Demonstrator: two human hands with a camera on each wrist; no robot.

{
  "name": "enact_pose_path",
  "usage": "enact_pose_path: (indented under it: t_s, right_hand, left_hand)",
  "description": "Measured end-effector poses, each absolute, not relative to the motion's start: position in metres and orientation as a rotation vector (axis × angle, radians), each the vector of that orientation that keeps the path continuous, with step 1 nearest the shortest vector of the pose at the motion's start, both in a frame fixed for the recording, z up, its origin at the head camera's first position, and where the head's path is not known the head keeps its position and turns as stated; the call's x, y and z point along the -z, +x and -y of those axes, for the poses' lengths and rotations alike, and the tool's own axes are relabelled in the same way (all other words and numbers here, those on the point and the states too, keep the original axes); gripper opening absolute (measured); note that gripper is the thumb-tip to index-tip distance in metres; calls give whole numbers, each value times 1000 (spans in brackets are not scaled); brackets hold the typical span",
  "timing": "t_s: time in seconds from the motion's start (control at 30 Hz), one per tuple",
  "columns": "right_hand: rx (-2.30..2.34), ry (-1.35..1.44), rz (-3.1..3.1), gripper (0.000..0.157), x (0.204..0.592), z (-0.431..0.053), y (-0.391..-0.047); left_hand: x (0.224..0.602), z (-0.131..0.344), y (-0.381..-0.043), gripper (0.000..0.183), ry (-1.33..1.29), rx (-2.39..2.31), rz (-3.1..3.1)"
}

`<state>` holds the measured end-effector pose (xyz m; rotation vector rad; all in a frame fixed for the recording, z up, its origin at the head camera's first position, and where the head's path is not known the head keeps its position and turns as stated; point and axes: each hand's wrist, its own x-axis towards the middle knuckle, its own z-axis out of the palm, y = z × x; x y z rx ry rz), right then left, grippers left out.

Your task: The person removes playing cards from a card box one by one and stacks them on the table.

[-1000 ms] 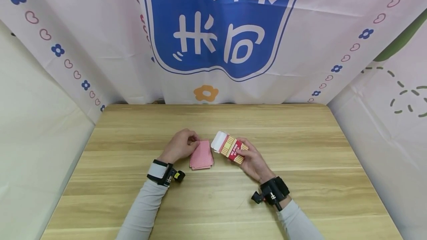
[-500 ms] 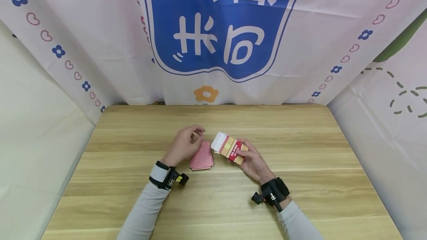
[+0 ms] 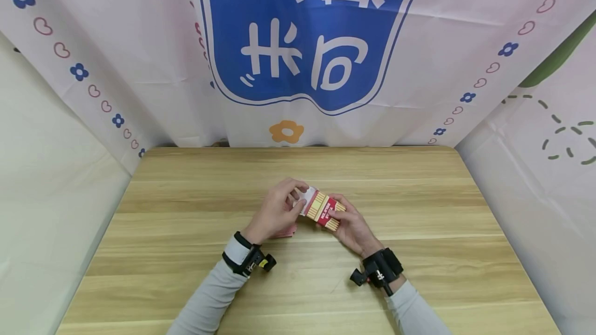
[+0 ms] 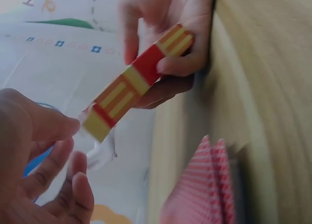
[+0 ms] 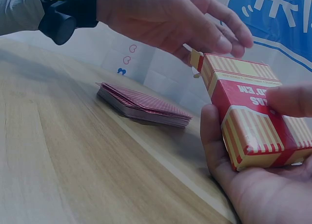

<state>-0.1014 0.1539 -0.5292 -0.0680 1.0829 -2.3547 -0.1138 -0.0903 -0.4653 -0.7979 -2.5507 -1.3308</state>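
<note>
My right hand (image 3: 355, 227) grips a red and yellow striped playing card box (image 3: 321, 210) above the table, its thumb across the printed face. The box's white flap (image 3: 309, 194) sticks out at the end facing my left hand (image 3: 277, 211). The left thumb and fingers are at that flap, loosely bent and apart, with the thumb tip close to the box's edge in the left wrist view. Below the left hand lies a deck of playing cards (image 5: 146, 107) with red patterned backs, slightly uneven in its stacking; the left hand mostly hides it in the head view.
A wooden table (image 3: 186, 169) carries the deck and runs back to a white printed curtain (image 3: 177, 92) with a blue emblem. Black wrist cameras are strapped on both wrists, the left one (image 3: 253, 260) near the deck.
My left hand has left the deck's far edge, lifted, and moved right to the box's flap, now covering most of the deck. The right hand and box have stayed nearly still.
</note>
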Motion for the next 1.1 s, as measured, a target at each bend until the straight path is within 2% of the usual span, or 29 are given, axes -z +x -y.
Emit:
enact_pose_path:
  t_s: [0.27,0.63,1.1]
  right_hand:
    - [2358,-36,-1076,38,531,-154,-102]
    - [2348,-92,-1061,42,530,-156,-101]
    - [2343,-97,-1075,40,530,-155,-103]
  left_hand:
    - [472,84,-112,36,-682,1379,2730]
    - [471,83,-109,38,-549,1597,2846]
    - [473,81,-110,24,-527,1795,2763]
